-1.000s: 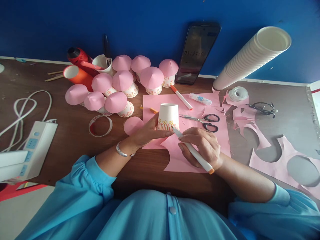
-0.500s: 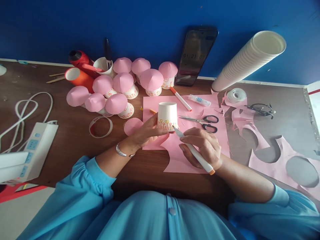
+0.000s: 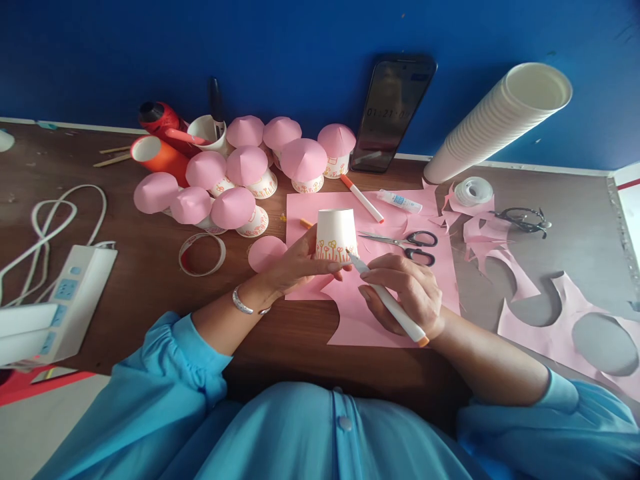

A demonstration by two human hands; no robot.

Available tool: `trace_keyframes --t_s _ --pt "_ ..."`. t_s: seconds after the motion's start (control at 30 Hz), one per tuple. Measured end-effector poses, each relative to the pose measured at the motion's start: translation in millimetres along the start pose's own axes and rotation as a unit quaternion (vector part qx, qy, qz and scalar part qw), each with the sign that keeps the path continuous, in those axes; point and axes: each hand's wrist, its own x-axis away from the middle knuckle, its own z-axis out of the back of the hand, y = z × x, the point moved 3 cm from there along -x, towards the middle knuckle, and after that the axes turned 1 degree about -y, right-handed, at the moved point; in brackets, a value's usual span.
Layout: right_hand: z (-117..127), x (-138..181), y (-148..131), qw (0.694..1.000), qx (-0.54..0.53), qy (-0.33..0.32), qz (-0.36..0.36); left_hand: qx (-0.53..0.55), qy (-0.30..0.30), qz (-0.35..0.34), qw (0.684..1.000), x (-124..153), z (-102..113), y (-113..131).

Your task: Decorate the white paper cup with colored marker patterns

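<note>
An upside-down white paper cup (image 3: 337, 230) with small orange and yellow drawings round its rim stands on a pink paper sheet (image 3: 380, 280). My left hand (image 3: 295, 265) is closed round the cup's lower left side. My right hand (image 3: 407, 293) grips a white marker with an orange end (image 3: 387, 301); its tip touches the cup's lower right edge.
Several cups capped with pink paper cones (image 3: 240, 177) cluster at the back left. Scissors (image 3: 407, 243), a second marker (image 3: 361, 197), a glue tube (image 3: 400, 199), a leaning phone (image 3: 393, 113), a stack of white cups (image 3: 500, 120), a tape ring (image 3: 201, 253), a power strip (image 3: 65, 300) and pink offcuts (image 3: 560, 313) lie around.
The view has shifted slightly. Both hands stay on the cup and marker; the marker tip has moved a little along the cup's lower edge.
</note>
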Motion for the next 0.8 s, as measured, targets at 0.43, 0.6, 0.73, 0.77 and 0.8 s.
trace_keyframes --t_s 0.43,0.6,0.73,0.77,0.8 --pt "-1.6 1.2 2.3 1.000 -0.002 -0.004 -0.015 0.007 0.007 -0.009 1.000 -0.2 1.0 -1.6" --pt "-2.8 2.1 2.4 1.000 -0.010 -0.009 -0.018 0.004 -0.001 -0.014 1.000 -0.6 -0.7 -1.4" --pt "-2.8 1.9 2.5 1.000 -0.008 -0.017 -0.014 -0.003 -0.004 -0.011 1.000 0.3 0.4 -2.6" --pt "-2.8 1.9 2.6 1.000 -0.008 -0.018 -0.015 -0.004 -0.002 -0.009 1.000 0.6 0.3 -2.6" --pt "-2.9 2.0 2.7 1.000 -0.008 -0.018 -0.015 -0.005 -0.001 -0.007 1.000 0.9 0.2 -2.3"
